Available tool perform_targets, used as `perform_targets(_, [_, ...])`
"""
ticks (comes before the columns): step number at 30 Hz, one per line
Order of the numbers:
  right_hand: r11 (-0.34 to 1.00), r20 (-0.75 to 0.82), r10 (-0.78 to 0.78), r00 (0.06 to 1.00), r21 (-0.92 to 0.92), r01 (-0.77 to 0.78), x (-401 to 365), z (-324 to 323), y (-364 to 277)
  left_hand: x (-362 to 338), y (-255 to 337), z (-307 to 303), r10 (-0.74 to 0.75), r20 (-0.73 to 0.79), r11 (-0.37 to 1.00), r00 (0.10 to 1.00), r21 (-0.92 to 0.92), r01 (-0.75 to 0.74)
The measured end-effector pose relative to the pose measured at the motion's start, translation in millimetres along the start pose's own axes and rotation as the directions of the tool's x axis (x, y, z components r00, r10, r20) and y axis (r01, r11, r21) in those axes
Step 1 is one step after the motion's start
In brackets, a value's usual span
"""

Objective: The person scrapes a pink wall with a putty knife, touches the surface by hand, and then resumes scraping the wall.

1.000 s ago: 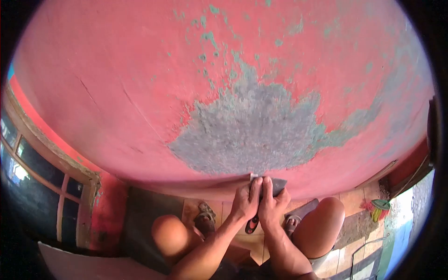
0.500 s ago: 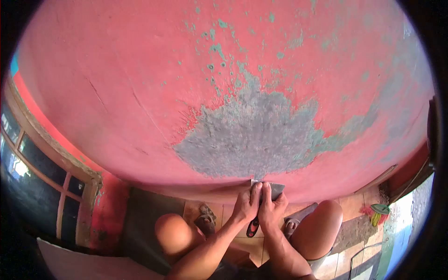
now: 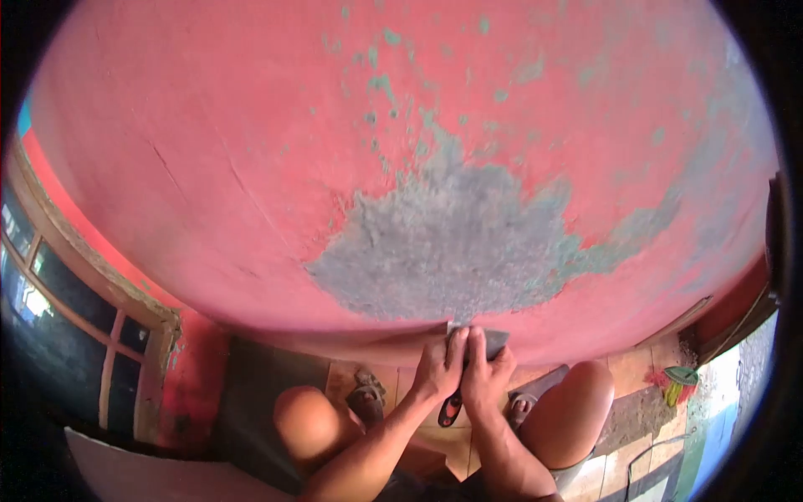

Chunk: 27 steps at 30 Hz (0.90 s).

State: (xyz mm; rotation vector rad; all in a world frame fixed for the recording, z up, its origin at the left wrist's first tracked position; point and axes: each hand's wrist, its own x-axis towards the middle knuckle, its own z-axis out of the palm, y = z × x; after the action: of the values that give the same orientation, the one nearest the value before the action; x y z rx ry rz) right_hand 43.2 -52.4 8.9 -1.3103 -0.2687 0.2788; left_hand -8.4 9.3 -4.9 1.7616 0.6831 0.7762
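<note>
Both hands grip one scraper (image 3: 497, 340) with a wide flat metal blade and a black-and-red handle (image 3: 451, 409). Its blade lies against the pink wall (image 3: 251, 167), just under the lower edge of a bare grey patch (image 3: 443, 243). My left hand (image 3: 437, 368) is closed on the scraper, its thumb pressed along the blade. Beside it, my right hand (image 3: 486, 376) is also closed on the scraper, with the thumb laid next to the left one. The fingers beneath the tool are mostly hidden.
My bent knees (image 3: 305, 422) flank my forearms, close to the wall. A wood-framed window (image 3: 109, 335) stands at left. On the tiled floor at right lies a green, red and yellow brush-like thing (image 3: 679, 381). A pale panel (image 3: 159, 464) is at lower left.
The view has shifted very slightly, and the blade sits a few pixels further left. Both hands keep the same grip on the scraper.
</note>
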Motion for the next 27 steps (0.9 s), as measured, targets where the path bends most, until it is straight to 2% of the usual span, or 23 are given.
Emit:
perform_targets(2, [1.0, 0.018, 0.013, 1.0, -0.005, -0.013, 2.1, -0.7, -6.9, 1.4, 3.2, -4.7, -0.063, 0.065, 0.998, 0.996, 0.005, 0.063])
perform_targets(6, [0.998, -0.001, -0.021, 1.0, -0.052, 0.021, -0.5, -1.5, 7.5, -1.7, -1.1, 0.4, 0.0, 0.003, 0.998, 1.0, 0.061, 0.0])
perform_targets(7, [0.999, -0.003, 0.02, 1.0, 0.035, -0.02, 1.1, 0.3, 8.1, 1.4, 3.0, -1.0, 0.039, 0.011, 0.998, 0.999, -0.041, -0.038])
perform_targets(9, [1.0, -0.004, -0.015, 1.0, 0.026, 0.015, 6.1, 3.8, -2.2, 8.3, 14.5, -5.0, 0.035, 0.027, 0.999, 0.999, -0.029, -0.034])
perform_targets(10, [0.999, -0.002, -0.029, 1.0, 0.014, 0.029, 5.6, 2.6, -7.4, 7.1, 17.7, -6.1, 0.025, 0.033, 0.999, 0.999, -0.028, -0.024])
perform_targets(11, [0.998, 0.007, -0.02, 1.0, 0.065, 0.019, 6.5, 1.0, 5.8, 5.3, 11.7, -8.4, -0.094, 0.127, 0.996, 0.987, 0.02, 0.092])
perform_targets(12, [1.0, 0.039, -0.019, 0.999, 0.014, 0.018, 4.5, -2.9, 13.1, 3.9, 1.4, -5.7, -0.094, 0.113, 0.996, 0.989, 0.009, 0.094])
perform_targets(14, [1.0, 0.005, -0.019, 1.0, -0.014, 0.019, 4.2, -7.8, 39.7, -1.7, -17.5, 4.8, -0.089, 0.055, 0.995, 0.994, -0.027, 0.091])
perform_targets(15, [0.999, 0.01, -0.007, 1.0, -0.046, 0.008, 3.0, -7.3, 34.1, -0.3, -4.7, -1.5, -0.116, 0.106, 0.991, 0.988, -0.047, 0.122])
perform_targets(16, [0.999, 0.007, -0.002, 1.0, 0.051, 0.002, 1.6, -0.7, 23.5, 1.2, 2.6, -0.5, 0.001, 0.037, 0.997, 0.999, -0.078, 0.002])
perform_targets(18, [0.999, 0.031, -0.007, 0.999, 0.043, 0.005, 3.0, 4.5, -0.7, 5.8, 16.7, -9.0, 0.026, 0.076, 0.999, 0.997, -0.049, -0.022])
perform_targets(19, [0.996, 0.03, -0.08, 0.996, -0.024, 0.08, 4.9, 7.2, -3.4, 9.4, 9.8, -8.8, 0.03, 0.071, 0.997, 0.997, -0.078, -0.025])
perform_targets(22, [0.998, 0.068, -0.068, 0.995, 0.011, 0.067, 4.7, -1.4, 38.6, 4.3, -13.7, -3.0, 0.006, 0.064, 1.0, 0.998, 0.004, -0.006])
perform_targets(23, [0.998, 0.022, -0.043, 0.999, 0.041, 0.042, 2.3, -0.4, 46.5, 0.6, -33.6, 5.2, 0.119, 0.042, 0.981, 0.992, 0.151, -0.124])
perform_targets(26, [0.998, 0.052, -0.043, 0.998, 0.039, 0.041, 4.1, 0.1, 28.9, 2.7, -8.6, -0.5, -0.006, 0.048, 0.998, 0.999, -0.061, 0.008])
perform_targets(27, [0.996, 0.063, -0.049, 0.997, 0.073, 0.045, 5.7, 3.0, 20.2, 5.3, 8.3, -4.0, 0.133, -0.005, 0.988, 0.991, -0.076, -0.133])
